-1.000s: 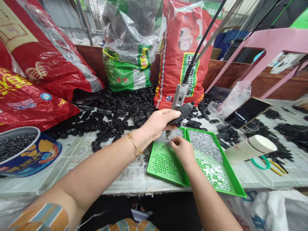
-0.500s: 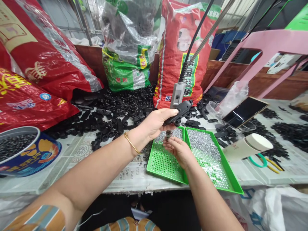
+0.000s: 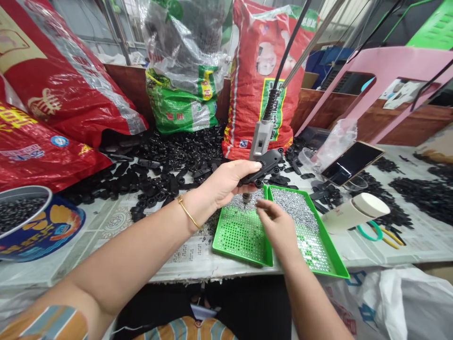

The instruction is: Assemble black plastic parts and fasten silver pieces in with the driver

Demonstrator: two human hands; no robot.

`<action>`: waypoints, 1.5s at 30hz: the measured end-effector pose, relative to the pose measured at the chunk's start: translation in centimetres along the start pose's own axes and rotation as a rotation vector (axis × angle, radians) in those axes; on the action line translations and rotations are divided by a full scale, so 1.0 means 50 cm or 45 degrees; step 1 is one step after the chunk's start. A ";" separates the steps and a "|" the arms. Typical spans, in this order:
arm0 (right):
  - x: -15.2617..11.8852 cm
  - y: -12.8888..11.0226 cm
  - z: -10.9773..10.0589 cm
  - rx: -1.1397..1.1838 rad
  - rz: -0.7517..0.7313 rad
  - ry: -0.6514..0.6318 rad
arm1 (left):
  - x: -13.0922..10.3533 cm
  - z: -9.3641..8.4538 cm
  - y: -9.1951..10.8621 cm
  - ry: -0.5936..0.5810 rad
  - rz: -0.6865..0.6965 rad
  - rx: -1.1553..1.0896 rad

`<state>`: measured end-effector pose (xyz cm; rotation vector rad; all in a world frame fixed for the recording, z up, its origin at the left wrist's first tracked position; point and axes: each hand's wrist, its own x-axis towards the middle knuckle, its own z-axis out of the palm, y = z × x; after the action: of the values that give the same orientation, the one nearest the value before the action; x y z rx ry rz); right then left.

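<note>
My left hand (image 3: pixel 231 182) is closed around a black plastic part (image 3: pixel 265 166) with small wheels, held in front of a grey electric screwdriver (image 3: pixel 261 140) on a coiled cable. The tool's tip (image 3: pixel 247 199) shows below the hand, pointing down over the left green tray (image 3: pixel 242 259). To the right of that tip, my right hand (image 3: pixel 278 226) hovers over the inner edges of the two trays, its fingers bent and close together. Whether anything small is between them cannot be made out. Silvery small pieces lie in both trays, the right tray (image 3: pixel 332 255) included.
Black parts (image 3: pixel 155 174) are heaped behind the trays. A blue tub (image 3: pixel 67 226) stands at the left, a red sack (image 3: pixel 244 61) at the back. On the right are a white bottle (image 3: pixel 354 212), a phone (image 3: pixel 350 163) and yellow-handled pliers (image 3: pixel 392 238).
My right hand has come away from the screwdriver's tip and moved right. My left hand still grips the black part at the tool. The whole view has shifted slightly.
</note>
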<state>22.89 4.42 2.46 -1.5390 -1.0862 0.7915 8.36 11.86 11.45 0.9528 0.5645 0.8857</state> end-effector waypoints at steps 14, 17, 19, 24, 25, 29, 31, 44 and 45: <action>-0.041 -0.044 -0.068 -0.049 -0.291 -0.076 | -0.104 0.054 -0.045 -0.218 -0.364 -0.082; -0.051 -0.047 -0.048 0.052 -0.233 -0.097 | -0.113 0.053 -0.042 -0.223 -0.339 -0.120; -0.059 -0.059 -0.033 0.177 -0.219 -0.107 | -0.120 0.050 -0.034 -0.265 -0.336 -0.124; -0.085 -0.096 -0.008 0.472 -0.220 -0.011 | -0.160 0.013 -0.020 -0.207 -0.241 -0.044; -0.089 -0.101 -0.006 0.452 -0.215 0.070 | -0.171 -0.002 -0.024 -0.134 -0.232 -0.023; -0.100 -0.117 0.002 0.109 -0.085 0.360 | -0.216 -0.072 -0.072 0.281 -0.317 0.081; -0.103 -0.121 0.009 0.030 -0.061 0.361 | -0.238 -0.100 -0.099 0.422 -0.353 0.092; -0.060 -0.061 0.102 0.653 -0.564 0.285 | -0.294 -0.153 -0.169 0.700 -0.494 0.018; -0.052 -0.057 0.106 0.650 -0.581 0.286 | -0.294 -0.153 -0.172 0.719 -0.510 0.010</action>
<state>16.50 4.10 3.84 -0.8799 -0.9275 0.5102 -1.86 0.47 0.78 0.5550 1.1966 0.7817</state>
